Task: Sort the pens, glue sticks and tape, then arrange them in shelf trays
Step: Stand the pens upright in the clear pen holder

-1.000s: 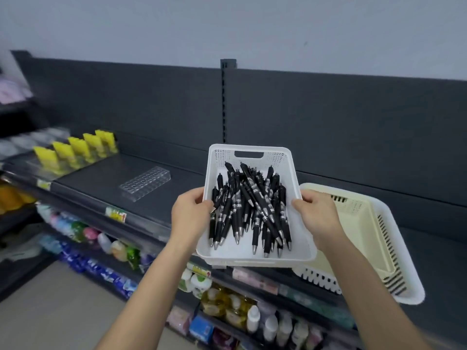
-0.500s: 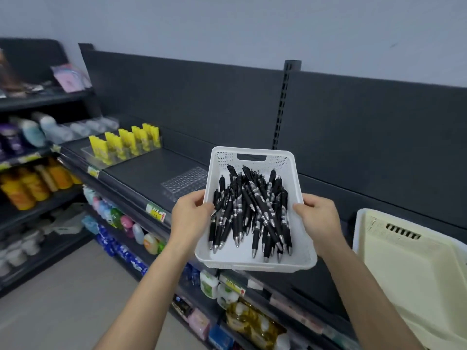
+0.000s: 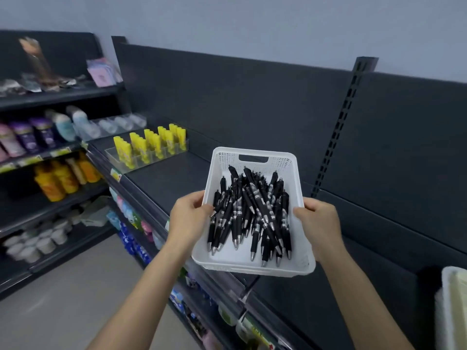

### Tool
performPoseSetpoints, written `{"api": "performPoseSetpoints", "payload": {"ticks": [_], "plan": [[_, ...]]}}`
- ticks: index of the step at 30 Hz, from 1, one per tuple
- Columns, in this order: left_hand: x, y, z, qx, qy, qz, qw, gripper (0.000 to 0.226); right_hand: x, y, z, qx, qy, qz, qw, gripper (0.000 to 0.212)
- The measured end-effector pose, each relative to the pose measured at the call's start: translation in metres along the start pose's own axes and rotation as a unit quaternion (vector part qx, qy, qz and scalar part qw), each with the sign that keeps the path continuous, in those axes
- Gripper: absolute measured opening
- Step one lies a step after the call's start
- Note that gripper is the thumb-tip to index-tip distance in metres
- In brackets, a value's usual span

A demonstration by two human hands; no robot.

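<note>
Directly between left grip and right grip: basket of pens.

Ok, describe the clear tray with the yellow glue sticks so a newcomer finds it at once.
Start at the dark grey shelf under the tall back panel. At its far left end, beyond the white plastic basket of black pens, sits the clear plastic divided tray. It alone holds upright rows of bright yellow glue sticks.
</note>
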State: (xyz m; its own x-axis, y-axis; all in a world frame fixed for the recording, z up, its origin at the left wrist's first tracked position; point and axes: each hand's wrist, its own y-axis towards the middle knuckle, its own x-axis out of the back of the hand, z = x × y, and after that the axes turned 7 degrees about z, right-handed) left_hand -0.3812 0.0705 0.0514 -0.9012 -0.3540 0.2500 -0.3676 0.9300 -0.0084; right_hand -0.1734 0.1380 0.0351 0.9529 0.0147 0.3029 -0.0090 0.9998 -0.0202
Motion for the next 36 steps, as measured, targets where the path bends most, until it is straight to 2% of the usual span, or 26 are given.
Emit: {"api": "performPoseSetpoints", "payload": {"ticks": [9,15,20,24,27,31,36], "plan": [[0.063,0.079,0.020,-0.023,-0.020,0.016,0.999,0.048,-0.083,0.040,0.028,-0.001,0.015,-0.014,1.000,0.018],[0.131,0.144,0.034,-0.040,-0.007,0.060,0.997,0.040,-0.163,0.053,0.048,-0.024,0.039,-0.052,0.998,0.018],[0.182,0.190,0.045,-0.062,0.016,0.097,0.993,0.046,-0.223,0.062,0.065,-0.023,0.056,-0.083,0.995,0.013],[0.214,0.219,0.055,-0.073,0.017,0.120,0.990,0.037,-0.265,0.065,0.076,-0.036,0.062,-0.101,0.992,0.016],[0.227,0.244,0.064,-0.069,0.022,0.131,0.989,0.036,-0.288,0.073,0.080,-0.043,0.063,-0.111,0.991,0.019],[0.231,0.275,0.069,-0.069,0.056,0.153,0.984,0.033,-0.304,0.091,0.081,-0.054,0.041,-0.118,0.991,0.038],[0.230,0.310,0.071,-0.072,0.098,0.178,0.976,0.031,-0.312,0.120,0.077,-0.073,0.001,-0.106,0.992,0.038]]}}
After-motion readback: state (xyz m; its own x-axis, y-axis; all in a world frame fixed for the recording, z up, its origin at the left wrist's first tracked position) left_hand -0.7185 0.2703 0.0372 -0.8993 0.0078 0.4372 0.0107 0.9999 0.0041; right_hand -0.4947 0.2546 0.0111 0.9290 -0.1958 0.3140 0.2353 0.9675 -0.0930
